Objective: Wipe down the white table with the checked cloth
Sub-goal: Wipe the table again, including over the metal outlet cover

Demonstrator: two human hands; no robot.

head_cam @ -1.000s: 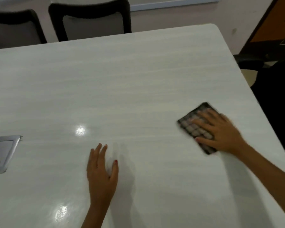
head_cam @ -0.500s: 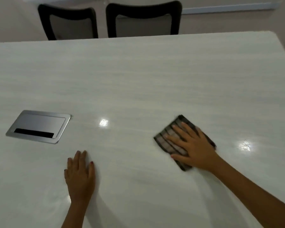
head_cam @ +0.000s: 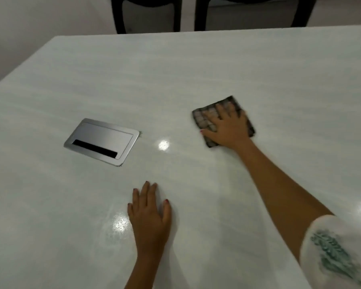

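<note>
The white table (head_cam: 196, 69) fills most of the view. A folded checked cloth (head_cam: 204, 117), dark with pale squares, lies flat on it right of centre. My right hand (head_cam: 227, 130) presses down on the cloth with fingers spread, covering its near half. My left hand (head_cam: 149, 213) rests palm-down on the bare tabletop nearer to me, fingers together, holding nothing.
A silver cable hatch (head_cam: 101, 140) with a dark slot is set into the table left of centre. Two dark chairs (head_cam: 146, 15) (head_cam: 252, 13) stand behind the far edge. The table's left corner (head_cam: 56, 38) is rounded.
The cloth under my right hand has slid leftward across the table, toward the hatch and away from the right edge. The view has panned left. My left hand stays flat on the table.
</note>
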